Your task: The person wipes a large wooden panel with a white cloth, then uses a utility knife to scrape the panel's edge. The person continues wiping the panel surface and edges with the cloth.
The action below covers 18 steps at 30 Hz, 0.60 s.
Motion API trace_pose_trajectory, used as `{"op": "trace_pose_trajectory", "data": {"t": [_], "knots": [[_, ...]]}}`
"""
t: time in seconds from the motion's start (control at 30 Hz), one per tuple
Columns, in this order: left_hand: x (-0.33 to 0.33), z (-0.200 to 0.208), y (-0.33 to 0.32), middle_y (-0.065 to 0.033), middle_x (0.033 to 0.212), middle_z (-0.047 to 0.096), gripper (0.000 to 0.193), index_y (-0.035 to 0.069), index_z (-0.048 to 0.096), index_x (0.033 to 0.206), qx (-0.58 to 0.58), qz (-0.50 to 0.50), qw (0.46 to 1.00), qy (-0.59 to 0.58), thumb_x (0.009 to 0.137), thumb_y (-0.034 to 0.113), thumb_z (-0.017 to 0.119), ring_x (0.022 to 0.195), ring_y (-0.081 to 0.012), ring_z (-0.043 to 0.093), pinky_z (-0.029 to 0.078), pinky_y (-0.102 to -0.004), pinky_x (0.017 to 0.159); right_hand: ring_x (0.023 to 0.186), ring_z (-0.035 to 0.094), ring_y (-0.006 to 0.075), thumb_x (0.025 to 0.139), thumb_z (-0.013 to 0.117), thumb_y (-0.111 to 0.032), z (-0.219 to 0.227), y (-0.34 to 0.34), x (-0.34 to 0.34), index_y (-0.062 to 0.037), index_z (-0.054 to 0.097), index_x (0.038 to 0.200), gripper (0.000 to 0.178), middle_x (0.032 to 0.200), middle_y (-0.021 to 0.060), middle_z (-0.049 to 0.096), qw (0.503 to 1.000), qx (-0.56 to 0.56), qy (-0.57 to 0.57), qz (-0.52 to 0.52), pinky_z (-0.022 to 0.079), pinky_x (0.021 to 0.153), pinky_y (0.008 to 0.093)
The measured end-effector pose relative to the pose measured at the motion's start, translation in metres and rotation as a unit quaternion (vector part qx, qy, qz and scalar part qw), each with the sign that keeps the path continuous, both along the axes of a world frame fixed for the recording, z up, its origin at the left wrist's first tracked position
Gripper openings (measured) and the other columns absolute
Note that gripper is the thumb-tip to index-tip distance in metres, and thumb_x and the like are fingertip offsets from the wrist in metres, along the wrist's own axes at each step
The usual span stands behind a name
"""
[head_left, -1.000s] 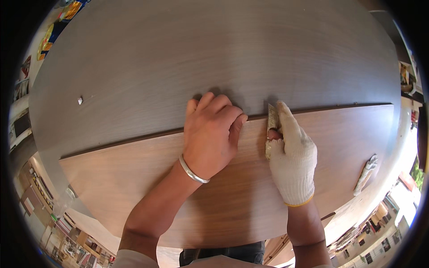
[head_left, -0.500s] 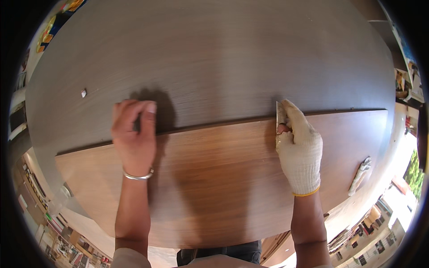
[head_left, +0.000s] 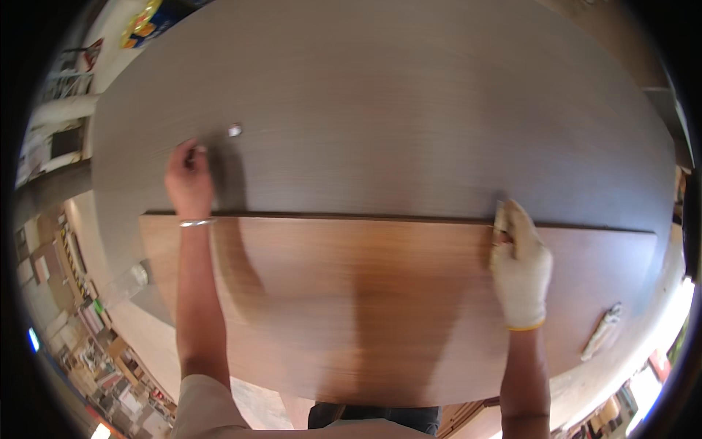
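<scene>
My bare left hand (head_left: 189,179), with a silver bracelet at the wrist, hovers over the grey panel (head_left: 365,110), just beyond the far edge of a brown wood-grain board (head_left: 307,293). Its fingers are curled together in a pinch; whatever may be between them is too small and blurred to name. A knitted cream glove covers my right hand (head_left: 523,263), closed on a thin flat strip (head_left: 501,212) at the board's far edge. Glove fingers hide most of that strip. To the right of my left hand lies a small whitish piece (head_left: 235,130) on the panel.
A crumpled pale glove-like item (head_left: 602,331) rests on the board's right end. Something clear and rounded, like a plastic cup (head_left: 137,275), sits off the board's left end. Stacked boxes and shop clutter (head_left: 121,366) line the lower left; a colourful bag (head_left: 146,25) is far left.
The view has turned, so the board's edge looks more level. My left hand has moved left and away, past the small whitish piece. My right hand stays at the edge with the strip.
</scene>
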<state>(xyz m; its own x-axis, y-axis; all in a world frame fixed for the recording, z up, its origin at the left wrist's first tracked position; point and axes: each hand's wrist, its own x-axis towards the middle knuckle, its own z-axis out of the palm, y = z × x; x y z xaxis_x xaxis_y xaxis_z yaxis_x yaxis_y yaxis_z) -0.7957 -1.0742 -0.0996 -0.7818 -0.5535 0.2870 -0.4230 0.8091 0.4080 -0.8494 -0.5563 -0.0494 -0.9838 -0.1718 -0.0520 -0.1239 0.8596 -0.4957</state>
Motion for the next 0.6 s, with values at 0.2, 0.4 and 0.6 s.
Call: {"op": "trace_pose_trajectory", "data": {"t": [0.2, 0.4, 0.6], "knots": [[-0.025, -0.004, 0.010, -0.0134, 0.089, 0.071, 0.026, 0.001, 0.072, 0.112, 0.083, -0.004, 0.996, 0.013, 0.094, 0.020, 0.077, 0.077, -0.0235, 0.065, 0.055, -0.0348, 0.075, 0.086, 0.074, 0.0361, 0.085, 0.058, 0.008, 0.005, -0.017, 0.006, -0.0068, 0.067, 0.134, 0.051, 0.101, 0.0212, 0.075, 0.995, -0.018, -0.085, -0.059, 0.058, 0.077, 0.0400], [-0.049, 0.000, 0.047, -0.0112, 0.088, 0.070, 0.023, 0.001, 0.070, 0.107, -0.008, -0.110, 0.991, -0.070, 0.095, 0.020, 0.077, 0.077, -0.0251, 0.064, 0.054, -0.0392, 0.075, 0.080, 0.071, 0.0352, 0.087, 0.061, 0.006, -0.005, -0.052, -0.008, -0.0076, 0.067, 0.134, 0.049, 0.092, 0.0202, 0.072, 0.997, -0.051, -0.010, 0.055, 0.056, 0.071, 0.0409], [-0.048, 0.020, 0.122, -0.0004, 0.083, 0.062, 0.008, 0.001, 0.066, 0.101, 0.169, -0.141, 0.975, -0.019, 0.094, 0.000, 0.071, 0.074, -0.0102, 0.057, 0.049, -0.0264, 0.069, 0.056, 0.057, 0.0152, 0.092, 0.051, 0.006, 0.015, -0.037, -0.087, 0.0028, 0.062, 0.138, 0.048, 0.072, 0.0089, 0.063, 0.935, -0.225, -0.264, -0.075, 0.051, 0.063, 0.0302]]}}
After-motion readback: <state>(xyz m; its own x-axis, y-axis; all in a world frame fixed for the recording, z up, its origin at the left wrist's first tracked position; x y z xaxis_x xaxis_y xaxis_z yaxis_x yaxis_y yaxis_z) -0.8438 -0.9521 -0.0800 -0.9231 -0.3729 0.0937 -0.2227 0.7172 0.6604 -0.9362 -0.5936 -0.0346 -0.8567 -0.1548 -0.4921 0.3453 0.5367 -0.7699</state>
